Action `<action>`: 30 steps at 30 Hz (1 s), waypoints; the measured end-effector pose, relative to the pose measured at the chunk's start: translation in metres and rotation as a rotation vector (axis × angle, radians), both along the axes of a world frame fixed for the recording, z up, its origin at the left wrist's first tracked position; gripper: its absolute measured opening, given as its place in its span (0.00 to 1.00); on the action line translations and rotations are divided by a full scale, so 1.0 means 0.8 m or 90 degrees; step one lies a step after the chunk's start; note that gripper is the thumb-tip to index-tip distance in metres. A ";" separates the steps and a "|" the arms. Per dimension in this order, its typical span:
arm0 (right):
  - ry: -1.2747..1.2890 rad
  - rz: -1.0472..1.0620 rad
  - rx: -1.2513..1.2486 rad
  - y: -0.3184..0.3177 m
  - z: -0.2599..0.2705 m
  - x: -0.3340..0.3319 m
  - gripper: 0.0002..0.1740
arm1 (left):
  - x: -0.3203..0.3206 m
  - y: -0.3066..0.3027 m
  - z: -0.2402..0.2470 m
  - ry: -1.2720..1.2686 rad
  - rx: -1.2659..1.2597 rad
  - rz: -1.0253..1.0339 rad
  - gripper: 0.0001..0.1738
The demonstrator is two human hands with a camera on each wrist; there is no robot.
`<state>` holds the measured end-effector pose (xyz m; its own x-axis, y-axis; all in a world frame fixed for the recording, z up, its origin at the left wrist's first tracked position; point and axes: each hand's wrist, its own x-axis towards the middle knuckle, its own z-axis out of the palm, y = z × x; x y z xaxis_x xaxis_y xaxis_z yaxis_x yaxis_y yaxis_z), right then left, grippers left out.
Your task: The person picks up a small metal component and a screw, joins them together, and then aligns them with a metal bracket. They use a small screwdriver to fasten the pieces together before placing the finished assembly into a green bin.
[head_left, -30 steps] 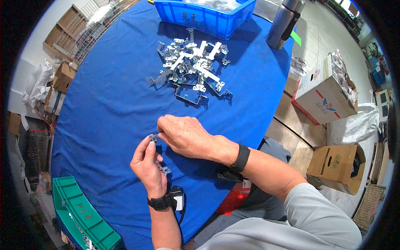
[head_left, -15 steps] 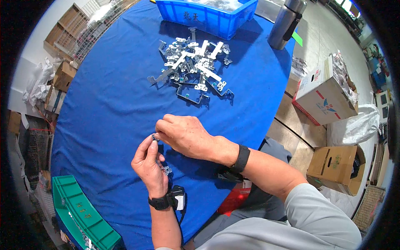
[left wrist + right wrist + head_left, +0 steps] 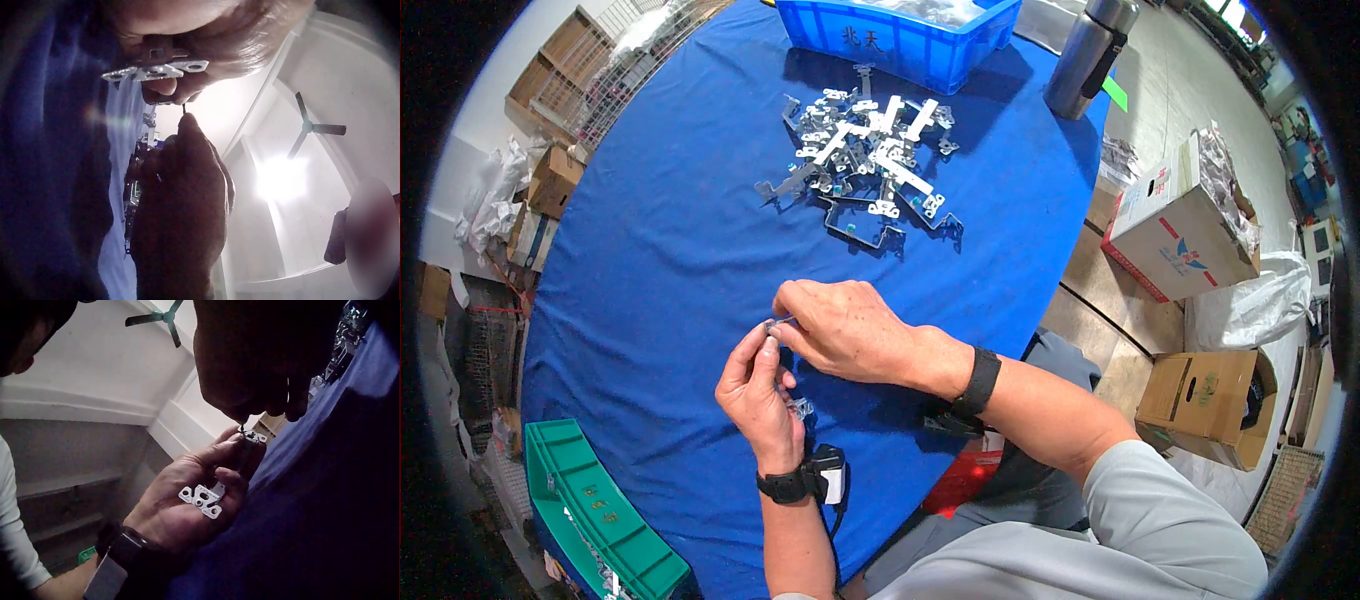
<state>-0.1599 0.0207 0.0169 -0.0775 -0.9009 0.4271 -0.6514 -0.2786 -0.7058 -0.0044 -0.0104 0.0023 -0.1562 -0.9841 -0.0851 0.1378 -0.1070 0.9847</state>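
My left hand (image 3: 752, 400) grips a silver metal bracket (image 3: 203, 501) whose flat, holed plate lies against the palm. A second holed end (image 3: 252, 435) of the bracket sticks out at the thumb and index fingertips. Close beside it, my right hand (image 3: 850, 325) has its fingers bent, pinching a thin, pin-like piece (image 3: 184, 109) that meets the bracket's far end. Most of that piece is hidden by the right fingers, and its kind I cannot tell. Beyond both hands lies a loose pile of similar metal brackets (image 3: 865, 150).
A blue crate (image 3: 880, 42) stands at the far edge of the blue-covered table (image 3: 650, 250), with a steel flask (image 3: 1085, 65) to its right. At the near left is a green bin (image 3: 605, 510) containing metal parts. Cardboard boxes (image 3: 1200, 400) stand on the floor at right.
Both hands stay nearly in place. The right fingertips closed in on the bracket's end, then drew slightly back, and a thin piece now shows between them.
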 end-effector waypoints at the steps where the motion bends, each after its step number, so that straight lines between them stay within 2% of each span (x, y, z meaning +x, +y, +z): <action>1: -0.024 0.000 0.002 0.000 0.001 0.001 0.11 | 0.000 0.000 0.000 0.009 -0.003 -0.002 0.11; 9: 0.003 0.006 0.023 0.000 0.000 -0.001 0.10 | 0.000 0.001 0.000 0.008 -0.004 0.000 0.11; 15: -0.040 0.017 0.013 0.001 0.001 -0.002 0.10 | -0.002 0.002 0.002 0.000 0.002 0.010 0.11; 18: 0.003 0.013 0.031 0.001 0.001 -0.002 0.10 | 0.000 0.001 0.001 0.006 0.005 0.009 0.11; 21: -0.039 0.013 0.005 0.001 0.003 -0.002 0.11 | -0.002 0.001 0.002 0.009 0.008 0.007 0.11; 27: 0.017 0.018 0.051 0.001 0.003 -0.003 0.11 | -0.001 0.001 0.002 0.009 0.004 0.007 0.11; 30: -0.036 0.009 0.028 0.002 0.003 -0.002 0.11 | 0.000 0.001 0.000 0.008 0.002 0.004 0.11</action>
